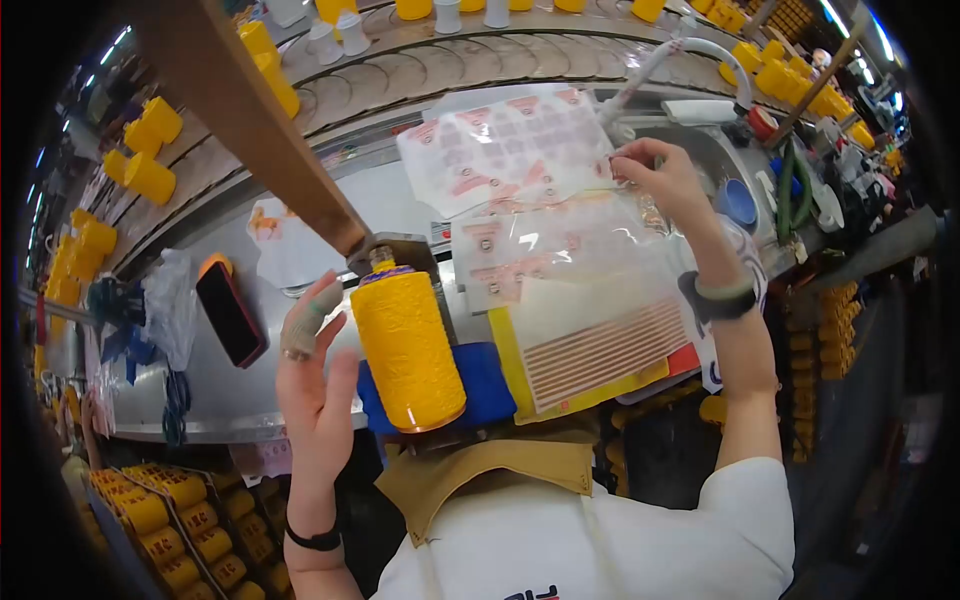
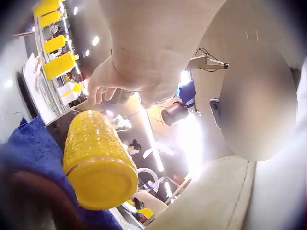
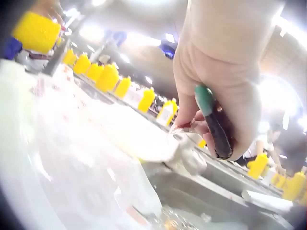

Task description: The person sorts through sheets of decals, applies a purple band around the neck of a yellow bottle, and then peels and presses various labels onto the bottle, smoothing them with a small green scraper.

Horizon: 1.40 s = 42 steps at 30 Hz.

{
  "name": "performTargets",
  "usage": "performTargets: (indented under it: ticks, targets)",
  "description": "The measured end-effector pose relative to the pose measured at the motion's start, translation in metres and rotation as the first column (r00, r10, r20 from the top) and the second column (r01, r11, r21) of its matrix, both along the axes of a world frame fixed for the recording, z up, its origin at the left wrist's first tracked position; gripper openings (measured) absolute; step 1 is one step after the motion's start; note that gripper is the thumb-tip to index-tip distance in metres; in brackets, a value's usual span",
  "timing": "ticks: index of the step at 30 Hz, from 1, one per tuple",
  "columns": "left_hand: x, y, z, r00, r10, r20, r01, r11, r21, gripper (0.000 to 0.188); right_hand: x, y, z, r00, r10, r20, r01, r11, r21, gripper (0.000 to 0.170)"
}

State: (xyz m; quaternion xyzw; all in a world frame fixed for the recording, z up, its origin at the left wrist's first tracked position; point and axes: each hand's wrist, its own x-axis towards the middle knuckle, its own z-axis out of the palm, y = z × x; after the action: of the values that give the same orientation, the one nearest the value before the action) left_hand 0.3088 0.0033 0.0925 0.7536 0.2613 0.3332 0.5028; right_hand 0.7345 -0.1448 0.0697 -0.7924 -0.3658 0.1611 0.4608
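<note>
A yellow textured bottle lies neck-away on a blue cloth, its neck at a metal holder. My left hand, with tape on some fingers, is beside the bottle, fingers extended and apart from it. My right hand is above the far right corner of the printed decal sheets. Thumb and fingertips pinch a small reddish piece; its kind is too small to tell. A green-and-black handle is tucked in the same palm, its working end hidden.
A striped brown-and-white sheet lies on a yellow folder at the front. A wooden post crosses left of the bottle. A phone lies at left; a sink with a blue cup is at right. Yellow bottles line the conveyor behind.
</note>
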Motion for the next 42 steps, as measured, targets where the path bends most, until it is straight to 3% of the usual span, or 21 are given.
performTargets:
  ticks: [4,6,7,8,12,14,16,18,20,21,22,24,26,29,30,32,33,35,39,41,42]
  targets:
    - [0.030,-0.002,0.013,0.970,-0.218,0.110,0.232,0.964,-0.133,0.057,-0.103,0.010,0.043,0.966,0.162,-0.203,-0.133,0.980,0.151,0.013]
    - [0.051,-0.010,0.018,0.969,-0.193,0.156,0.227,0.943,-0.242,0.064,-0.141,0.017,0.046,0.868,0.318,-0.381,-0.199,0.926,0.320,0.011]
    - [0.061,-0.014,0.016,0.968,-0.157,0.195,0.212,0.931,-0.298,0.062,-0.158,0.020,0.049,0.865,0.340,-0.370,-0.219,0.918,0.331,0.009]
    - [0.066,-0.014,0.014,0.964,-0.122,0.235,0.201,0.914,-0.353,0.059,-0.172,0.023,0.053,0.771,0.412,-0.486,-0.228,0.890,0.394,0.011]
    - [0.063,-0.004,0.012,0.954,-0.080,0.287,0.216,0.850,-0.480,0.052,-0.201,0.032,0.031,0.800,0.391,-0.455,-0.220,0.897,0.384,0.013]
    - [0.058,-0.005,0.012,0.948,-0.004,0.319,0.119,0.932,-0.342,0.046,-0.206,0.034,0.024,0.814,0.364,-0.452,-0.201,0.907,0.369,0.014]
    - [0.051,-0.003,0.011,0.952,0.007,0.305,0.089,0.949,-0.301,0.050,-0.208,0.035,0.020,0.874,0.336,-0.352,-0.224,0.920,0.321,0.015]
    - [0.045,0.001,0.016,0.976,-0.038,0.213,0.067,0.989,-0.132,0.055,-0.207,0.038,0.017,0.898,0.313,-0.310,-0.172,0.897,0.406,0.014]
    - [0.042,0.004,0.021,0.983,-0.060,0.175,0.077,0.993,-0.092,0.057,-0.201,0.034,0.031,0.960,0.274,-0.063,-0.247,0.928,0.280,0.019]
    - [0.041,0.005,0.023,0.987,-0.085,0.139,0.093,0.994,-0.053,0.059,-0.202,0.035,0.038,0.933,0.358,0.028,-0.351,0.894,0.279,0.027]
    - [0.040,0.005,0.025,0.987,-0.086,0.138,0.094,0.994,-0.055,0.059,-0.206,0.039,0.040,0.934,0.357,0.027,-0.350,0.895,0.278,0.027]
    - [0.040,0.005,0.027,0.989,-0.133,0.064,0.135,0.991,-0.021,0.063,-0.214,0.047,0.042,0.855,0.432,0.286,-0.504,0.823,0.264,0.024]
    - [0.041,0.004,0.026,0.984,-0.124,0.131,0.129,0.991,-0.034,0.065,-0.211,0.049,0.038,0.851,0.454,0.264,-0.514,0.824,0.240,0.018]
    - [0.039,0.001,0.023,0.972,-0.088,0.216,0.109,0.990,-0.086,0.067,-0.208,0.045,0.036,0.856,0.511,-0.085,-0.474,0.838,0.270,0.007]
    - [0.038,0.000,0.022,0.970,-0.071,0.234,0.102,0.987,-0.123,0.068,-0.210,0.046,0.034,0.854,0.513,-0.086,-0.475,0.837,0.270,0.007]
    - [0.034,0.003,0.019,0.971,-0.108,0.212,0.153,0.965,-0.211,0.065,-0.216,0.048,0.031,0.746,0.526,-0.408,-0.364,0.836,0.411,0.006]
    - [0.032,0.005,0.018,0.969,-0.148,0.197,0.203,0.933,-0.297,0.063,-0.218,0.048,0.032,0.745,0.526,-0.409,-0.364,0.836,0.411,0.006]
    - [0.030,0.006,0.015,0.966,-0.140,0.217,0.213,0.908,-0.361,0.060,-0.223,0.047,0.036,0.623,0.581,-0.523,-0.351,0.806,0.477,0.008]
    - [0.025,0.007,0.014,0.960,-0.094,0.263,0.224,0.821,-0.526,0.050,-0.225,0.047,0.031,0.669,0.578,-0.468,-0.332,0.795,0.508,0.010]
    - [0.023,0.010,0.009,0.959,-0.077,0.273,0.228,0.781,-0.582,0.048,-0.222,0.048,0.023,0.813,0.567,-0.130,-0.427,0.734,0.528,0.014]
    - [0.022,0.011,0.006,0.957,-0.060,0.283,0.234,0.736,-0.635,0.046,-0.221,0.046,0.024,0.811,0.569,-0.134,-0.428,0.734,0.527,0.014]
